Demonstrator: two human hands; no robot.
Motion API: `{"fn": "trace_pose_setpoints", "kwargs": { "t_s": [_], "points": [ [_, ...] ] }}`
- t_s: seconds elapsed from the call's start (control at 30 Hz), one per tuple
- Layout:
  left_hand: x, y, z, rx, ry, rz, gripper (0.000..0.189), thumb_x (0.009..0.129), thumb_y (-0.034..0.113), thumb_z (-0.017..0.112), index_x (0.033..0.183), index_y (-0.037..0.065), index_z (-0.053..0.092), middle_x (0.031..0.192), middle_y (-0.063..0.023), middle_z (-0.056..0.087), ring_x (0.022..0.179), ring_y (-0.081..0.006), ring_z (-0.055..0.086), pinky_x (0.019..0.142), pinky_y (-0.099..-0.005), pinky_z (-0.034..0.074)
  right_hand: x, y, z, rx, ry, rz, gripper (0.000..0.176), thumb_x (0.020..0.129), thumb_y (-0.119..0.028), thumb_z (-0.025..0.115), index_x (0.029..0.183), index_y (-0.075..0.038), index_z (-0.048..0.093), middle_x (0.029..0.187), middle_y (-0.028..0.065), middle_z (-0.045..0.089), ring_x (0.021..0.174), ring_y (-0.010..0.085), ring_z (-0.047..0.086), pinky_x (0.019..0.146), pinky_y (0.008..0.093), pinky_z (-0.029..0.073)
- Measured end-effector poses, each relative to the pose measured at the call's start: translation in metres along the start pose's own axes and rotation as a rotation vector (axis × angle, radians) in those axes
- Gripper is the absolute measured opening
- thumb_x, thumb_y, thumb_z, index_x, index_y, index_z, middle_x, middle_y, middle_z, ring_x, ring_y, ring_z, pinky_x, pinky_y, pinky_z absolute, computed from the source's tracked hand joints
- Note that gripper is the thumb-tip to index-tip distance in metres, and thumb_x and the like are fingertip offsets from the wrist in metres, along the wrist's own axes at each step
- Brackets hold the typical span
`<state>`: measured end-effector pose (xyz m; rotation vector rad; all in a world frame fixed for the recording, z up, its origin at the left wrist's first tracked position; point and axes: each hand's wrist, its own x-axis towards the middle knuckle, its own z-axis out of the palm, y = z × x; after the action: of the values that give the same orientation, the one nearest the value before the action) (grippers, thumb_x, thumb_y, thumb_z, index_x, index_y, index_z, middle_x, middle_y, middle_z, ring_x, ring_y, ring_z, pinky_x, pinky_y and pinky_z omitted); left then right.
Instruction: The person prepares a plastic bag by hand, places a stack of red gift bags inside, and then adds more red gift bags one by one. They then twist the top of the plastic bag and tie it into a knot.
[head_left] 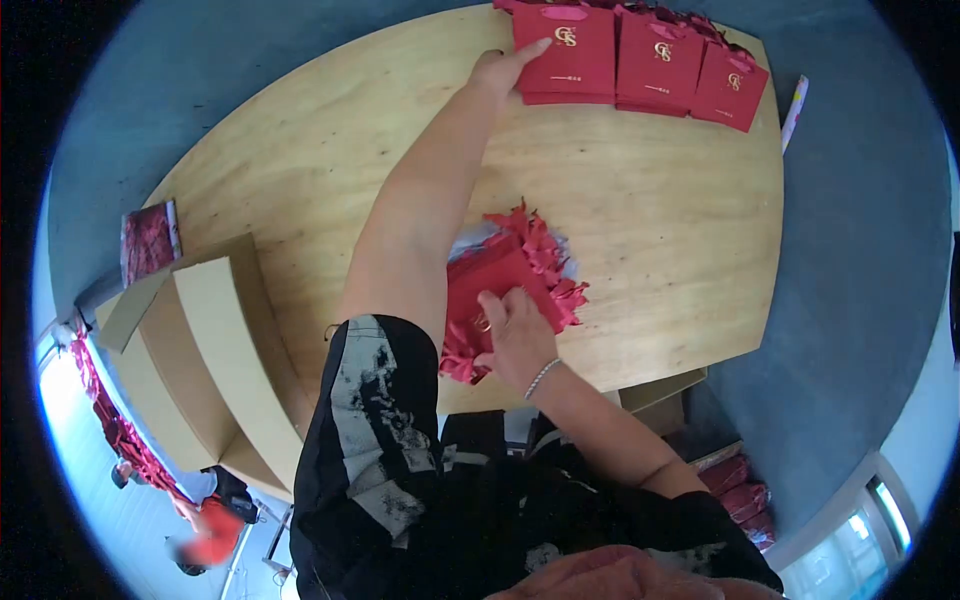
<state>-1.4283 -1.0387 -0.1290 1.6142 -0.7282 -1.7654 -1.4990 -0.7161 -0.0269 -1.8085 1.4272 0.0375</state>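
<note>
Stacks of red bags (568, 65) with gold lettering and ribbon handles lie side by side at the far edge of the wooden table. My left hand (503, 70) reaches out to the leftmost stack, its fingers over that stack's left edge; the far fingers are partly hidden. Nearer my body is a pile of red bags (500, 275) with ribbons sticking out around it. My right hand (520, 340) rests on this pile with its fingers spread, over the gold mark of the top bag.
An open cardboard box (225, 340) stands at the table's left side. Another box (660, 400) is below the near edge. Red wrapped bundles (740, 495) lie at the lower right. A person in red (215, 530) is at the lower left.
</note>
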Motion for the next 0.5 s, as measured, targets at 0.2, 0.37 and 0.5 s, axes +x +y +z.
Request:
{"fn": "trace_pose_setpoints", "kwargs": {
  "t_s": [0.2, 0.37, 0.5],
  "points": [
    [0.05, -0.009, 0.018, -0.066, 0.006, -0.044, 0.057, 0.07, 0.021, 0.081, 0.113, -0.005, 0.054, 0.11, -0.0144, 0.062, 0.095, -0.0247, 0.064, 0.077, -0.0421, 0.056, -0.001, 0.005, 0.0, 0.05, 0.036, -0.066, 0.086, 0.054, -0.029, 0.084, 0.125, -0.01, 0.04, 0.101, 0.0137, 0.044, 0.095, 0.03, 0.049, 0.076, 0.0382, 0.047],
    [0.056, -0.021, 0.019, -0.199, -0.084, -0.015, 0.054, 0.065, 0.006, 0.081, 0.108, -0.008, 0.051, 0.103, -0.0192, 0.062, 0.088, -0.0309, 0.065, 0.073, -0.0472, 0.058, -0.002, 0.007, 0.001, 0.07, 0.035, -0.054, 0.085, 0.055, -0.028, 0.083, 0.126, -0.01, 0.04, 0.101, 0.0133, 0.044, 0.096, 0.0303, 0.049, 0.076, 0.0386, 0.046],
    [0.027, -0.031, 0.013, -0.498, -0.126, 0.046, 0.052, 0.066, 0.003, 0.08, 0.107, -0.008, 0.05, 0.104, -0.0186, 0.062, 0.089, -0.0307, 0.065, 0.072, -0.0476, 0.058, -0.004, 0.007, 0.0, 0.083, 0.035, -0.06, 0.084, 0.055, -0.027, 0.083, 0.125, -0.01, 0.041, 0.101, 0.0133, 0.044, 0.097, 0.0305, 0.049, 0.078, 0.0384, 0.046]
  ]
}}
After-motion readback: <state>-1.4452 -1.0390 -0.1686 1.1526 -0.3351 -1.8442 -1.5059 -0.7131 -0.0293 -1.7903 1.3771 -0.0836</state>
